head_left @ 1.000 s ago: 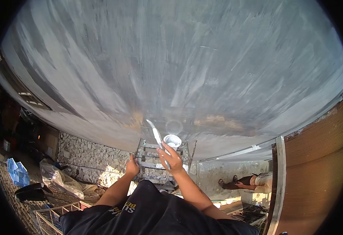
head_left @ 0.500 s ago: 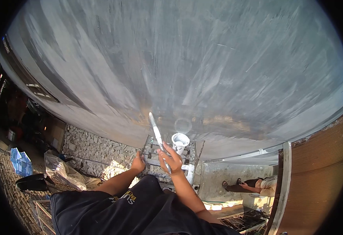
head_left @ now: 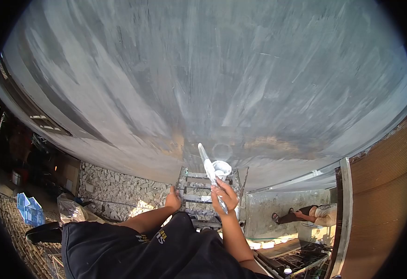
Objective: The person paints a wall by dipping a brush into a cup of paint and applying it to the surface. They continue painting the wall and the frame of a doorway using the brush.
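Observation:
My right hand (head_left: 225, 196) is closed around the handle of a paintbrush (head_left: 207, 165) smeared with white. The brush points up and away toward the wall, its shaft overlapping the left rim of a white paint bucket (head_left: 224, 166). White paint coats the bucket's inside, and it sits at the top of a paint-spattered ladder (head_left: 198, 198). My left hand (head_left: 172, 200) grips the ladder's left rail, thumb up; its fingers are partly hidden. Ahead stands a tall grey wall (head_left: 240, 83) with streaky lighter patches.
Below left lies a bed of broken stones (head_left: 115, 188). Blue plastic containers (head_left: 30, 209) and a clear plastic bag (head_left: 71, 209) are farther left. A person (head_left: 310, 215) is down on the right, near a brown corrugated panel (head_left: 380, 200). Metal racks (head_left: 305, 265) stand below.
The view has shifted slightly, moving the ladder and hands rightward in the picture. The paintbrush has come closer to the bucket and now overlaps its rim. My left hand stays at the rail.

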Available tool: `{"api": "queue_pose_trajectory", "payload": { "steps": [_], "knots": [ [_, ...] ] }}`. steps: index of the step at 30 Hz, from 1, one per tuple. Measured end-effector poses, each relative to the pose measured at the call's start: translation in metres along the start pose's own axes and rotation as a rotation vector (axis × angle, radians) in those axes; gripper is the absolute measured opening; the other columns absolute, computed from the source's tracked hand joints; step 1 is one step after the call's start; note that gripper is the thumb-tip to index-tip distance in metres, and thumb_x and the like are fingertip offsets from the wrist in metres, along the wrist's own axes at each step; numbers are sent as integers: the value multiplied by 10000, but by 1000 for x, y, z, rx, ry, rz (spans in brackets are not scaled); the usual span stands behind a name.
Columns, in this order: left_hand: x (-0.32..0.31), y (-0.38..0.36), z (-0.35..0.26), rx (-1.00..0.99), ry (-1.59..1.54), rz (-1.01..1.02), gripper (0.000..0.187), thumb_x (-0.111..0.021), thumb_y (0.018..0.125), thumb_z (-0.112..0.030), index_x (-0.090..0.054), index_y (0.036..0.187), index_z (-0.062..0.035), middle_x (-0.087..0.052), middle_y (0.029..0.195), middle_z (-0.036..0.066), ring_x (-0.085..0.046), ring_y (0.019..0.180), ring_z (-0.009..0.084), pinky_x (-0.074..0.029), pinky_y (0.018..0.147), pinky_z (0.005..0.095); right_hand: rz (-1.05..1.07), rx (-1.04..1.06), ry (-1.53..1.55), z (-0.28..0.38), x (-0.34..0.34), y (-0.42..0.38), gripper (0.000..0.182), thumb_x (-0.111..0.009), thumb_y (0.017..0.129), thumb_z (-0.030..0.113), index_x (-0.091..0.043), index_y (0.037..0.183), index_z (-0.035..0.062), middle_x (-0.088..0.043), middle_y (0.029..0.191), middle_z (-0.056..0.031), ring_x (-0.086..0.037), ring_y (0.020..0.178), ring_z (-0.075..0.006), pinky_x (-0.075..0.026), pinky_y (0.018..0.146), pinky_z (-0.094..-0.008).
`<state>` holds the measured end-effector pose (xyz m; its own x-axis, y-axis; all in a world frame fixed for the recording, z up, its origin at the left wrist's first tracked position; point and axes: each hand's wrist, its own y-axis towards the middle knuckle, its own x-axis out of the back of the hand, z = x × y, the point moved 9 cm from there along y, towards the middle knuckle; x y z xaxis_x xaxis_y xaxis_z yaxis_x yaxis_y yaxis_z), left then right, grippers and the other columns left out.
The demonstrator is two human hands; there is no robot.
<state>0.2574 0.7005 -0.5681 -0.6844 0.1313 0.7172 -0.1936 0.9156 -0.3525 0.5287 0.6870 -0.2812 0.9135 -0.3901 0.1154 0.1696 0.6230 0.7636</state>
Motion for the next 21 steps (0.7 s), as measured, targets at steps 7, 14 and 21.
{"api": "queue_pose_trajectory", "payload": {
  "steps": [7,14,21],
  "knots": [
    [4,-3,-9,-81,6,-44,480,-492,988,-163,-345,1403,30,-640,849,364,-635,819,527,-492,743,569,-27,-14,-42,-13,-19,2,184,-725,783,-105,-706,943,-16,-689,1114,-258,-729,941,-331,-592,821,-351],
    [-1,1,-2,-86,-19,-36,482,-476,985,-141,-323,1409,31,-647,821,337,-643,835,519,-498,731,560,-136,-46,-162,-8,36,-28,162,-701,786,-111,-695,916,-14,-697,1062,-254,-730,938,-334,-597,812,-359],
    [1,-3,-1,-59,31,-42,456,-463,999,-172,-324,1384,28,-649,838,340,-643,831,520,-492,735,569,132,-48,-10,-26,-53,-39,197,-713,777,-112,-710,946,-9,-684,1127,-246,-737,931,-313,-595,816,-354]
  ]
}}
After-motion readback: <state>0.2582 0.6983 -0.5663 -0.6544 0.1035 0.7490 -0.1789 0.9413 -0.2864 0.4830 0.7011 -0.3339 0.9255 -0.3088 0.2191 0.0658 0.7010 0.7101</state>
